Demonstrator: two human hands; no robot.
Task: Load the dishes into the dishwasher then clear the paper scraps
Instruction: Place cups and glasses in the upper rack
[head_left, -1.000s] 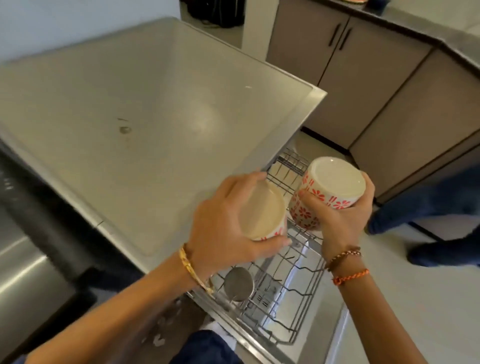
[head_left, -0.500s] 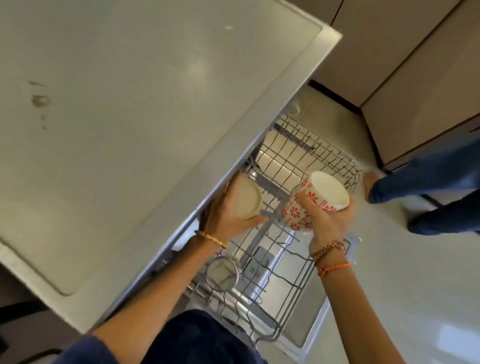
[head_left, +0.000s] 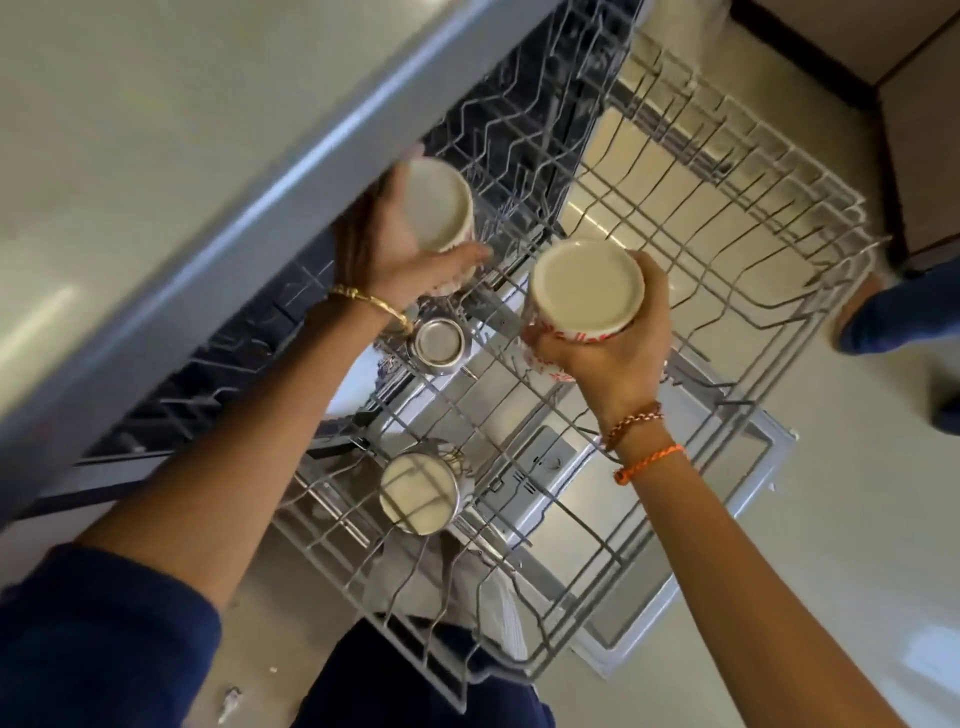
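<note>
My left hand (head_left: 395, 254) grips a white cup (head_left: 439, 205) upside down, low over the back of the pulled-out wire rack (head_left: 727, 208), just under the counter edge. My right hand (head_left: 618, 348) holds a second cup (head_left: 587, 288), white with red flowers, also base up, above the rack's middle. In the rack stand a small steel cup (head_left: 439, 343) and a steel tumbler (head_left: 418, 491), both upside down.
The grey countertop (head_left: 182, 156) overhangs the rack on the left. The open dishwasher door (head_left: 701, 545) lies under the rack. Another person's blue-clad feet (head_left: 893, 317) stand on the floor at the right, beside brown cabinets (head_left: 919, 104).
The view has dropped close over the rack. Both hands have lowered their cups toward it, the left one going further under the counter edge.
</note>
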